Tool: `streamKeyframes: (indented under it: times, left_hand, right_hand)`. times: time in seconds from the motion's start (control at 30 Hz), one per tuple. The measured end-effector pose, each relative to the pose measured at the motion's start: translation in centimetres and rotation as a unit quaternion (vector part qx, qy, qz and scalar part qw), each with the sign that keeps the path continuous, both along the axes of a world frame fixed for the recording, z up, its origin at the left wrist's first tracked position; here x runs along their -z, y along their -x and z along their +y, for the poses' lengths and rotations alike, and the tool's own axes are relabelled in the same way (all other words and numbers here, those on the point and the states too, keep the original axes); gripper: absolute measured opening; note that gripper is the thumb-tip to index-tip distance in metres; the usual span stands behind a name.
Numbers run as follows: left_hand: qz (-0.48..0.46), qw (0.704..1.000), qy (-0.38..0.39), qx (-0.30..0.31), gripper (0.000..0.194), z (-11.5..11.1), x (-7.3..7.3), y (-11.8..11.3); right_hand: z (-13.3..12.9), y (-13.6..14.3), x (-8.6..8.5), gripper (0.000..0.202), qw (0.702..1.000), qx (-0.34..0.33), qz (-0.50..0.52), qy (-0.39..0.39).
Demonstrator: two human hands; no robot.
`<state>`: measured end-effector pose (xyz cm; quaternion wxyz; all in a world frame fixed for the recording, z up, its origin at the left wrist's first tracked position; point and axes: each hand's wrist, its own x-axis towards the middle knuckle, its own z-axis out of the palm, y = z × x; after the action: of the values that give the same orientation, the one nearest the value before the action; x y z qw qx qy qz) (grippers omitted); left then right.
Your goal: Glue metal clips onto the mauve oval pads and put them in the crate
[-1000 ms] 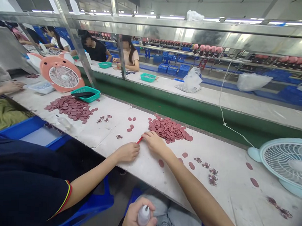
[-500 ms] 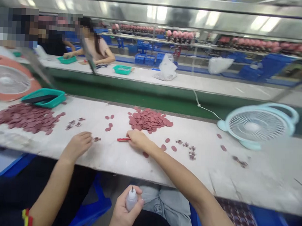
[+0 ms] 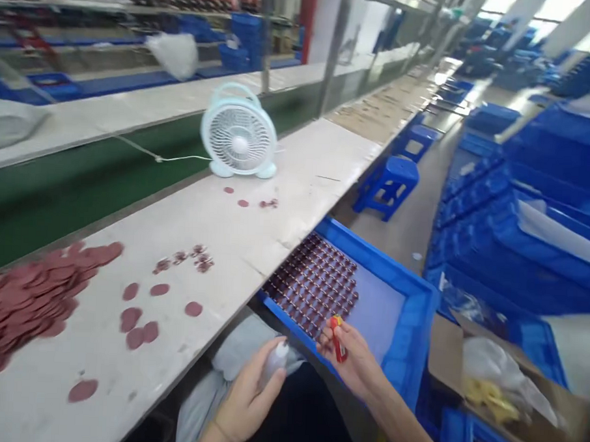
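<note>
Our left hand (image 3: pixel 248 395) is wrapped snugly round a translucent whitish plastic squeeze bottle (image 3: pixel 275 360) w/ a pale cap, thumb on one side, fingers on the other, so the grip is only as wide as the bottle; it's tilted, cap end up, just off the near edge of the long white-topped workbench (image 3: pixel 255 239). Our right hand (image 3: pixel 350 357) has a narrow grip on a slim red-and-yellow tool (image 3: pixel 338 343), held btwn thumb & curled fingers, yellow bit at the upper end; can't tell if those fingertips pinch anything else. That hand is over the near side of a blue plastic tray (image 3: pixel 386 257), which sits by the bench's near edge. Small dark reddish-brown parts w/ shiny bits (image 3: pixel 316 280) lie in tight rows toward the tray's bench side; approx. the rest of its floor is pale & bare. On the bench, a heap of flat dull-red oval pieces (image 3: pixel 32 294) lies along the far edge, w/ loose dull-red ovals (image 3: pixel 160 289) btwn it & the near edge, plus a few small dark clumps (image 3: pixel 202 262). A pale-blue round plastic fan (image 3: pixel 240 140) stands upright nr the far edge, white cord (image 3: pixel 180 157) running off it.
</note>
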<state>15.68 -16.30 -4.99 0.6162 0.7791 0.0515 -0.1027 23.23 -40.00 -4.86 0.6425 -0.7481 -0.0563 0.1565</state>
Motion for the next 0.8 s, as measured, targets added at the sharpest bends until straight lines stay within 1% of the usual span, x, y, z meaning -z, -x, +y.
streamKeyframes:
  times: [0.07, 0.1, 0.17, 0.27, 0.33, 0.47, 0.57, 0.7, 0.8]
  left_hand:
    - [0.006, 0.994, -0.014, 0.106, 0.048, -3.2, 0.6, -2.4]
    - [0.007, 0.99, -0.016, 0.14, 0.049, -5.0, 0.8, -3.4]
    - [0.007, 0.981, -0.015, 0.191, 0.047, -8.8, 1.1, -5.0]
    - [0.01, 0.966, -0.012, 0.258, 0.04, -14.0, 1.5, -6.2]
    - [0.012, 0.956, -0.015, 0.294, 0.039, -16.9, 2.0, -6.4]
    - [0.019, 0.938, -0.029, 0.346, 0.043, -21.4, 3.1, -5.5]
    - [0.025, 0.925, -0.026, 0.379, 0.045, -24.0, 3.9, -4.3]
    - [0.031, 0.918, -0.02, 0.395, 0.045, -26.7, 5.0, -3.1]
    - [0.036, 0.92, -0.015, 0.39, 0.044, -27.8, 5.7, -2.8]
  right_hand:
    - [-3.0, 3.0, 1.2, 0.036, 0.994, 0.094, 0.018, 0.044]
    - [-4.3, 4.3, 1.6, 0.032, 0.988, 0.133, 0.023, 0.072]
    - [-6.9, 6.6, 2.1, 0.027, 0.969, 0.204, 0.029, 0.139]
    - [-10.7, 9.1, 2.9, 0.039, 0.926, 0.295, 0.037, 0.231]
    - [-12.8, 10.3, 3.5, 0.046, 0.901, 0.335, 0.046, 0.272]
    - [-15.8, 12.2, 4.8, 0.05, 0.863, 0.381, 0.064, 0.327]
    - [-17.1, 13.4, 5.7, 0.049, 0.846, 0.399, 0.076, 0.346]
    - [-18.1, 14.5, 7.1, 0.045, 0.832, 0.411, 0.089, 0.363]
    - [-18.6, 14.9, 8.0, 0.041, 0.825, 0.411, 0.098, 0.376]
